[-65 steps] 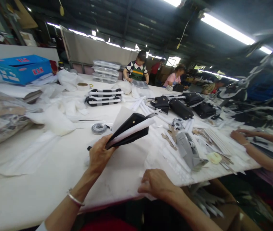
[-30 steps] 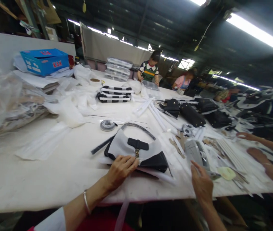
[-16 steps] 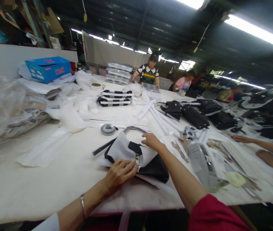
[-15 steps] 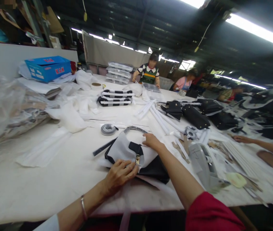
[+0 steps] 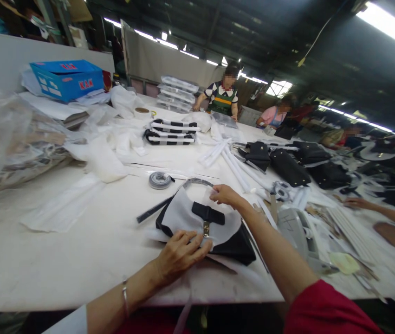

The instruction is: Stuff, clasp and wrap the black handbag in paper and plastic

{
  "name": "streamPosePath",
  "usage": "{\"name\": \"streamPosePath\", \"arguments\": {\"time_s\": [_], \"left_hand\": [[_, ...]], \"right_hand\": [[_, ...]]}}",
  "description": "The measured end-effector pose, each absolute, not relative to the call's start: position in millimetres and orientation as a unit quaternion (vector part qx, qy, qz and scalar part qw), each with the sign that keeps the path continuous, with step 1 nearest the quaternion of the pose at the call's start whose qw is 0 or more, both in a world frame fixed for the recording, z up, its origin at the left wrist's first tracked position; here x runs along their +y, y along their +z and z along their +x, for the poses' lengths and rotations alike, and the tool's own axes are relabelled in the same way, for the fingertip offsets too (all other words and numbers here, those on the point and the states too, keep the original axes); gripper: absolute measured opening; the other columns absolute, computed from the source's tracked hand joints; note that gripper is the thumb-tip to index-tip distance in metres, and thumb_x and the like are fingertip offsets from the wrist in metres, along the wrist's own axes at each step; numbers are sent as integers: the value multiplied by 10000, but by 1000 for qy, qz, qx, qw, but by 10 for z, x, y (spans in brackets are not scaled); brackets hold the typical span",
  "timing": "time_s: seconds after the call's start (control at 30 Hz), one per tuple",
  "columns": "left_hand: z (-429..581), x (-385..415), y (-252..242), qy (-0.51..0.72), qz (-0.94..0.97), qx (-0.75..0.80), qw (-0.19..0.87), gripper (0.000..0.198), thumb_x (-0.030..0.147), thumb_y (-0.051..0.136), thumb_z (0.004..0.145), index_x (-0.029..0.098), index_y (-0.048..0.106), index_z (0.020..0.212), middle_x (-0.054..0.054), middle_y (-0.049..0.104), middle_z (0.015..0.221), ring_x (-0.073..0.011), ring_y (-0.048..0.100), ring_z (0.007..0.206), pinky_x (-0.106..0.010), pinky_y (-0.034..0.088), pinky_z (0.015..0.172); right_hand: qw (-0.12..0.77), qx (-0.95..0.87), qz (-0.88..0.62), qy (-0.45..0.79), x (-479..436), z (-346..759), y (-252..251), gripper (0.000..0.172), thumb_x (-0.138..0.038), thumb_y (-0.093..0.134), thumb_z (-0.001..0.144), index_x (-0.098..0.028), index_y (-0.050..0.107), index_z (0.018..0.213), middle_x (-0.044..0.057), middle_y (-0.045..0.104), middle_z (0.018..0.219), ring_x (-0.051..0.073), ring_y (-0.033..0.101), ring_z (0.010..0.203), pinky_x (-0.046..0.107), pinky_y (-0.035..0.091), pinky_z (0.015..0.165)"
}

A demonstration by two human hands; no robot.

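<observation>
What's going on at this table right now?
A person has both hands on a black bag lying on the white table. The left hand rests on the white sheet over its front, beside the metal clasp. The right hand is at the right side of the handle; its exact grip is unclear. A grey coil lies just beyond the bag, and a co-worker stands across the table.

Far left: blue carton (image 5: 67,84), red lettering, on loose papers (image 5: 93,96). Tape roll (image 5: 142,113) flat, right of it. Behind, stacked clear-wrapped flat packs (image 5: 177,95), near co-worker in striped apron (image 5: 223,100). Fluorescent tube (image 5: 392,28) overhead, upper right.
</observation>
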State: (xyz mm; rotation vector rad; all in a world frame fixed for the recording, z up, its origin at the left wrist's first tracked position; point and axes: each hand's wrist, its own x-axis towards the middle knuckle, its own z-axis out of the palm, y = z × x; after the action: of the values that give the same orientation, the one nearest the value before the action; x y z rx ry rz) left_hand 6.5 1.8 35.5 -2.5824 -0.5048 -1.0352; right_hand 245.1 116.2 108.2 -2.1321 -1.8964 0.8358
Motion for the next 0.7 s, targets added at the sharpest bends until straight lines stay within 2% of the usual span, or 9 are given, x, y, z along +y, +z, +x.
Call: {"name": "streamPosePath", "arguments": {"time_s": [0.13, 0.27, 0.37, 0.47, 0.53, 0.6, 0.67, 0.7], "left_hand": [[247, -65, 391, -334, -912, -189, 147, 316, 152, 496, 966, 214, 551, 1271, -75, 667, 1115, -201, 622, 951, -343, 448, 755], [355, -59, 375, -339, -910, -193, 140, 290, 146, 464, 977, 208, 561, 1244, -73, 674, 1109, -197, 620, 932, -338, 431, 736], [364, -35, 317, -347, -906, -193, 146, 291, 134, 485, 970, 215, 566, 1237, -63, 674, 1115, -195, 616, 936, -333, 415, 735], [359, -24, 262, -345, -906, -193, 153, 286, 146, 512, 965, 230, 573, 1231, -58, 668, 1141, -193, 612, 954, -328, 402, 735], [358, -23, 237, -337, -908, -195, 154, 299, 152, 521, 963, 238, 568, 1246, -56, 655, 1180, -189, 608, 970, -330, 400, 739], [357, -22, 220, -338, -908, -196, 153, 319, 150, 531, 958, 236, 561, 1264, -50, 651, 1189, -184, 605, 980, -332, 402, 748], [355, -22, 203, -348, -906, -194, 146, 295, 155, 547, 952, 225, 577, 1237, -46, 660, 1146, -186, 601, 998, -336, 406, 769], [354, -22, 194, -353, -905, -192, 139, 260, 163, 553, 951, 221, 595, 1202, -45, 663, 1116, -187, 599, 1005, -336, 407, 780]], "right_hand": [[112, -644, -707, 271, 1061, 2381, 1388, 97, -117, 609, 706, -182, 538, 692, -24, 614, 600, 104, 561, 548, 198, 417, 528], [125, -674, -693, 221, 681, 2300, 1569, 137, -133, 625, 692, -192, 514, 636, -47, 534, 568, 107, 499, 586, 219, 346, 571], [141, -693, -679, 197, 285, 2266, 1585, 131, -177, 604, 743, -197, 528, 637, -54, 499, 570, 112, 468, 610, 232, 316, 592], [200, -670, -690, 188, -24, 2276, 1546, 153, -264, 579, 816, -202, 556, 678, -51, 518, 586, 120, 484, 606, 233, 331, 588], [219, -669, -685, 190, -158, 2306, 1490, 161, -318, 564, 855, -205, 600, 745, -34, 591, 649, 137, 537, 650, 240, 375, 620], [206, -696, -666, 171, -264, 2352, 1405, 135, -313, 565, 866, -208, 650, 874, 6, 683, 822, 170, 603, 781, 267, 426, 722], [182, -718, -655, 152, -367, 2412, 1296, 147, -279, 576, 863, -213, 667, 958, 35, 710, 965, 195, 627, 895, 299, 445, 817], [172, -723, -653, 149, -417, 2443, 1241, 139, -269, 574, 866, -214, 675, 944, 40, 712, 972, 199, 630, 910, 307, 450, 836]]}}
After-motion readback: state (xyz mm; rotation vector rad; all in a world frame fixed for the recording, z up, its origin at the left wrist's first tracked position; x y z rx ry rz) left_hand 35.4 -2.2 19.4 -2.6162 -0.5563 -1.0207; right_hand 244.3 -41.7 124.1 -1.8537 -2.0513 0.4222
